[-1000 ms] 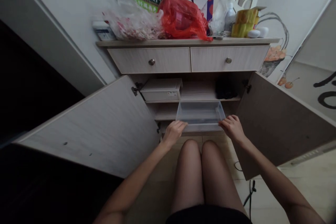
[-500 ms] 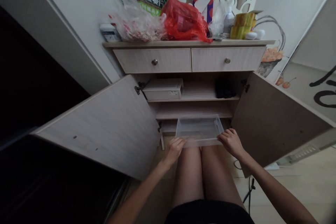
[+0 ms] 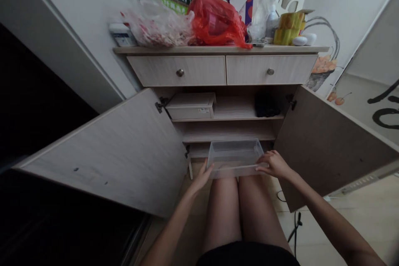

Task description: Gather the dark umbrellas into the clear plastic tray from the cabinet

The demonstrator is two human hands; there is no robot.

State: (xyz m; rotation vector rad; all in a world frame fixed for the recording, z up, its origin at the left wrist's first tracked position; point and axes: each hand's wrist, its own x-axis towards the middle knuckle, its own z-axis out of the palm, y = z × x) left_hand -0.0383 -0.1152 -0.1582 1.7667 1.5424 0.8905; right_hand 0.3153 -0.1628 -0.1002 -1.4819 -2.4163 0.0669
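Note:
A clear plastic bin [image 3: 235, 151], rectangular and open at the top, is held over my knees in front of the cabinet. Nothing shows inside it. My left hand [image 3: 202, 174] grips its left side near the front corner, the fingers partly hidden beneath. At the right front corner, my right hand [image 3: 272, 163] is closed on the rim and wall. Behind the bin are the cabinet's lower shelves [image 3: 230, 130]. A white drawer box [image 3: 190, 107] sits on the upper shelf at the left, and a dark bundle [image 3: 266, 106] lies at the right.
The left cabinet door [image 3: 124, 149] and right cabinet door [image 3: 330, 145] stand swung out on either side. Two drawers with round knobs [image 3: 180, 72] are closed above. A red plastic bag [image 3: 215, 20] and other goods crowd the top. A black cord [image 3: 295, 228] lies on the floor.
Both hands have shifted their hold on the bin: my left hand has moved from the front edge to the left side, and my right hand reaches further over the corner. The view has shifted slightly.

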